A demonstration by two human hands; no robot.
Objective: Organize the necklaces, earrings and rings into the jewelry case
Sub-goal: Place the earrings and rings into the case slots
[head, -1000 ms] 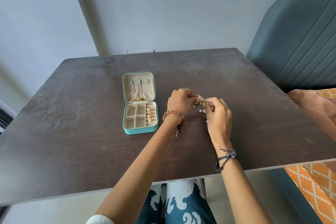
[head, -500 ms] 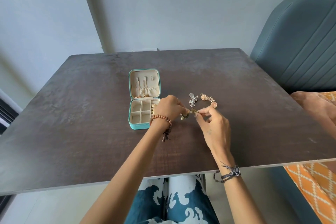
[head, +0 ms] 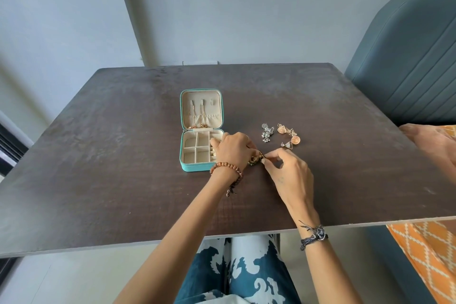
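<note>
Dark table [head: 123, 180], grey wall [head: 271, 7]; both hands' grip pinches gold earring [head: 255, 159]

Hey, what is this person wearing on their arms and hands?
Both forearms are bare, with no sleeves showing. The left wrist has a brown beaded bracelet with a short dangling tassel. The right wrist has a dark braided thread band with frayed ends.

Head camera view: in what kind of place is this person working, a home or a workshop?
Probably a room in a home, though that is not certain. A plain dark table stands against a bare grey wall, a padded blue-grey chair is beside it, and only a small teal jewelry case and loose earrings lie there.
</note>
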